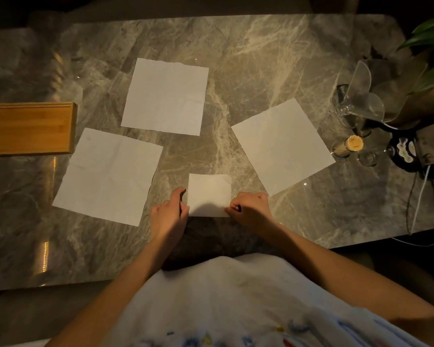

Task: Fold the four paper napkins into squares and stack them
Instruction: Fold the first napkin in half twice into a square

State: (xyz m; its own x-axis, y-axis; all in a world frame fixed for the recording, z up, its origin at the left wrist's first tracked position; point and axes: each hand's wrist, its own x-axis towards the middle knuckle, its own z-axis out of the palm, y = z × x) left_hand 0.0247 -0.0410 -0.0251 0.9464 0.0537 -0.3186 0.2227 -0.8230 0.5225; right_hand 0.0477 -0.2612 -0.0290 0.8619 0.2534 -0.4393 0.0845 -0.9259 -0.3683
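Observation:
A small folded square napkin (209, 194) lies on the marble table (248, 58) near its front edge. My left hand (169, 214) pinches its lower left corner and my right hand (251, 209) pinches its lower right corner. Three unfolded white napkins lie flat around it: one at the left (108, 175), one further back (165, 96), and one at the right (283, 146), turned at an angle.
A wooden box (29, 128) sits at the left edge. At the right stand a glass pitcher (358, 103), a toothpick jar (346, 147), small glasses, a plant and white cables (421, 196) hanging over the table edge.

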